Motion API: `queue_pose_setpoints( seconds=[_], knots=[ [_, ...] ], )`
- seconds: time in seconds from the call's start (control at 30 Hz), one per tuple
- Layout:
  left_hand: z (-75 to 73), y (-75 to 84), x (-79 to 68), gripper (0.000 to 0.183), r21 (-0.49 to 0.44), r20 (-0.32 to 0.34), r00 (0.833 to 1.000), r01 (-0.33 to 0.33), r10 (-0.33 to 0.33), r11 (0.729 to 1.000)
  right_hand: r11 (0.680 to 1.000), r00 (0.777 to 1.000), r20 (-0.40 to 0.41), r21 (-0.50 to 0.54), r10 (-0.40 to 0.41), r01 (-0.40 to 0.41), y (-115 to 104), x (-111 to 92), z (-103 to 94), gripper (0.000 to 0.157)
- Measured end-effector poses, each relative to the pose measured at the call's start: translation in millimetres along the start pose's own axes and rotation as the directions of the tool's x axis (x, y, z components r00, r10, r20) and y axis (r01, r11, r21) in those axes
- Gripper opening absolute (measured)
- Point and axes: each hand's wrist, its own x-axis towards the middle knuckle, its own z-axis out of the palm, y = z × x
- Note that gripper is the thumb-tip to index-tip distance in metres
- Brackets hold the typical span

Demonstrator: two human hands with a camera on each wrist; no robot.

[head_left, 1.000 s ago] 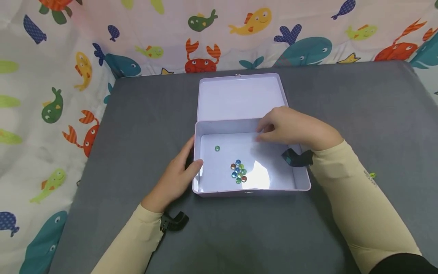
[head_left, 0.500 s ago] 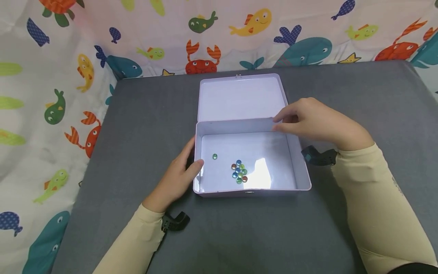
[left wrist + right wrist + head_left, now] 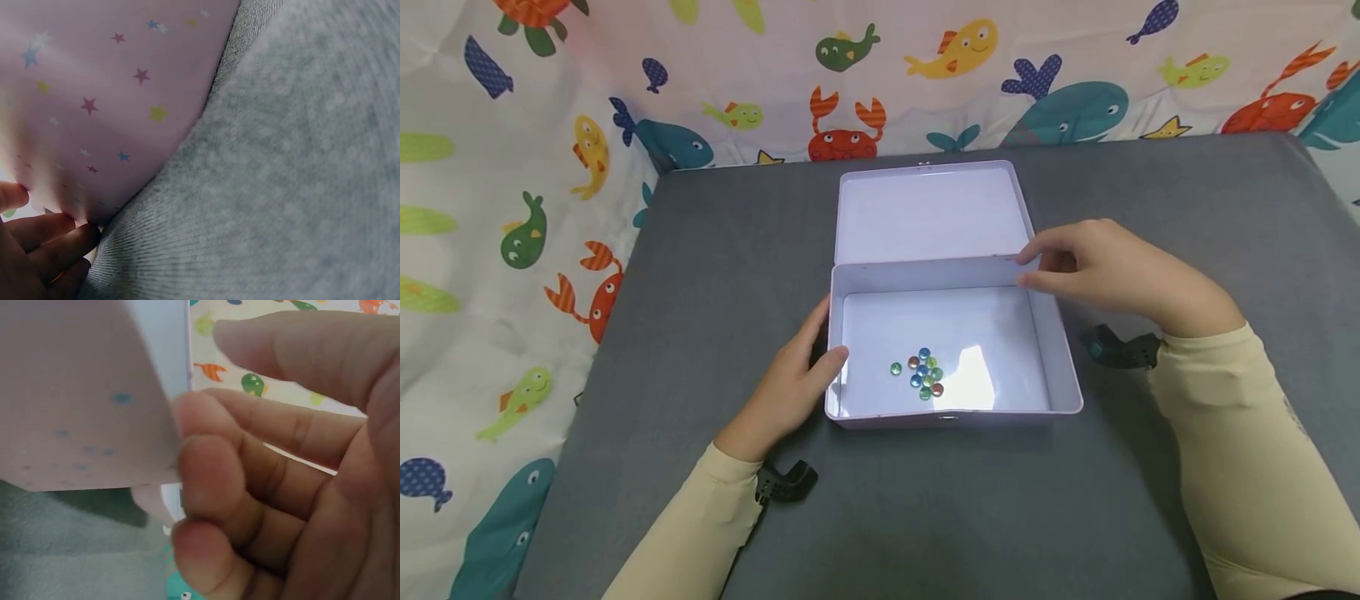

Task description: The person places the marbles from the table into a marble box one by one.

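Note:
A pale metal tin box (image 3: 1000, 333) sits on the table with its hinged lid (image 3: 931, 212) folded back; the left wrist view shows its pink star-printed outside (image 3: 125, 81). Several coloured glass marbles (image 3: 923, 371) are clustered on the box floor, and one green marble (image 3: 897, 368) lies just left of them. My left hand (image 3: 782, 392) grips the left wall, thumb at the rim and fingers along the outside. Over the back right corner, near the hinge, hovers my right hand (image 3: 1097, 271). Its fingers are loosely bent, thumb apart, and nothing shows between them in the right wrist view.
Grey cloth (image 3: 880, 508) covers the table. A curtain (image 3: 760, 50) printed with sea animals hangs behind it and along the left. Each wrist carries a black camera mount (image 3: 786, 482). A bright reflection shines on the box floor right of the marbles.
My right hand has moved right, from above the box interior to its back right corner. The lone green marble has rolled toward the cluster. My left hand stays in place.

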Motion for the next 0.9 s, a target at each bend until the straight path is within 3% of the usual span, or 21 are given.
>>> queue_pose_setpoints(
  seconds=[0.27, 0.63, 0.9],
  knots=[
    [0.2, 0.0, -0.4, 0.072, -0.026, 0.008, 1.0, 0.0, 0.0, 1.0, 1.0, 0.999, -0.054, 0.002, 0.002, -0.002, 12, -13, -0.7, 0.032],
    [-2.9, 3.3, -0.6, 0.072, -0.023, 0.012, 1.0, 0.004, -0.004, 1.0, 0.998, 0.997, -0.054, -0.016, 0.061, -0.062, 32, -32, -2.3, 0.04],
    [-0.9, 3.2, -1.6, 0.071, -0.029, 0.013, 1.0, 0.011, -0.011, 1.0, 0.994, 0.994, -0.046, -0.045, 0.097, -0.099, 45, -45, 2.5, 0.037]
  ],
)
